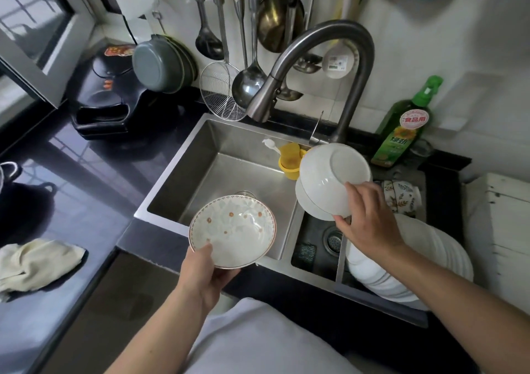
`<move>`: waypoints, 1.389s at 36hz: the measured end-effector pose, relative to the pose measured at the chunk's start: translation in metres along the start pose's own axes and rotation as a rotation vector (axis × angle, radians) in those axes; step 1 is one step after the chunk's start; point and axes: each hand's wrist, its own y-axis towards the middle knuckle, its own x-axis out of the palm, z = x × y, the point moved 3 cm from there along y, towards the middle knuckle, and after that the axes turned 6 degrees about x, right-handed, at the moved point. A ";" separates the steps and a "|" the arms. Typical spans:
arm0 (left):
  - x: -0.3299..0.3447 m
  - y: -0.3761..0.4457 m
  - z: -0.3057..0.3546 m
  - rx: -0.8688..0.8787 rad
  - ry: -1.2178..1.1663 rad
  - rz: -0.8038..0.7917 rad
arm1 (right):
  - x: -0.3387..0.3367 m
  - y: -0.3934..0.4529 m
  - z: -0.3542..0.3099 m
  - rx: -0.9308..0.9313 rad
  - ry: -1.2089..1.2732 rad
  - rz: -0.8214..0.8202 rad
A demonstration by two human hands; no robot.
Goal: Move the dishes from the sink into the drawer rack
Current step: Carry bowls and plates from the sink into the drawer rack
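Left hand [205, 270] grips patterned bowl [233, 231] at its near rim, thumb on the inside, fingers curled underneath; bowl tilted, opening up toward camera, held over front edge of sink [229, 155]. Right hand [370, 224] holds two stacked white bowls [332, 178], bottoms facing camera, fingers curled round their rim, above the divide between sink and right-hand compartment. Stack of white plates [424, 261] stands on edge in that right compartment, just under right forearm; patterned cups [401, 197] behind them. Drain strainer [332, 240] left of plates. Yellow cup [291, 161] in sink's far right corner. Cream cloth [34, 264] on dark counter at left. Faucet [324, 66] arches over sink; green bottle [401, 126] at right; ladles [249, 83] hang on wall.
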 end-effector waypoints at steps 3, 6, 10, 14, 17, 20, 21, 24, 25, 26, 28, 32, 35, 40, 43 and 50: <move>-0.002 0.003 -0.003 -0.030 -0.024 0.002 | -0.030 -0.008 -0.018 0.074 0.155 0.066; -0.004 0.003 -0.003 -0.032 -0.075 0.006 | -0.062 -0.012 -0.050 0.364 0.454 0.079; -0.010 -0.004 -0.002 0.006 -0.141 0.043 | -0.078 -0.007 -0.079 0.813 1.155 0.050; -0.035 -0.017 -0.006 0.035 -0.210 0.158 | -0.056 -0.015 -0.096 1.158 1.592 -0.127; -0.071 -0.031 -0.013 0.062 -0.270 0.256 | -0.036 -0.029 -0.116 1.283 1.486 -0.312; -0.119 -0.049 -0.022 0.070 -0.352 0.369 | -0.018 -0.043 -0.144 1.415 1.435 -0.559; -0.138 -0.057 -0.026 0.075 -0.389 0.402 | -0.014 -0.049 -0.157 1.430 1.409 -0.655; -0.185 -0.087 -0.041 0.089 -0.492 0.475 | -0.010 -0.069 -0.195 1.421 1.336 -0.810; -0.203 -0.101 -0.045 0.100 -0.536 0.511 | -0.012 -0.076 -0.213 1.379 1.317 -0.848; -0.216 -0.110 -0.049 0.103 -0.566 0.541 | -0.013 -0.082 -0.224 1.336 1.293 -0.868; -0.248 -0.130 -0.062 0.115 -0.645 0.606 | -0.017 -0.094 -0.255 1.231 1.233 -0.913; -0.304 -0.176 -0.090 0.139 -0.753 0.696 | -0.029 -0.121 -0.311 1.098 1.063 -1.014; -0.356 -0.229 -0.119 0.173 -0.827 0.747 | -0.048 -0.162 -0.369 0.915 0.976 -1.084; -0.472 -0.320 -0.205 0.196 -0.917 0.870 | -0.082 -0.260 -0.457 0.679 0.846 -1.139; -0.542 -0.391 -0.267 0.238 -0.971 1.030 | -0.103 -0.335 -0.506 0.542 0.789 -1.258; -0.636 -0.514 -0.360 0.289 -1.120 1.303 | -0.157 -0.448 -0.598 0.307 0.694 -1.485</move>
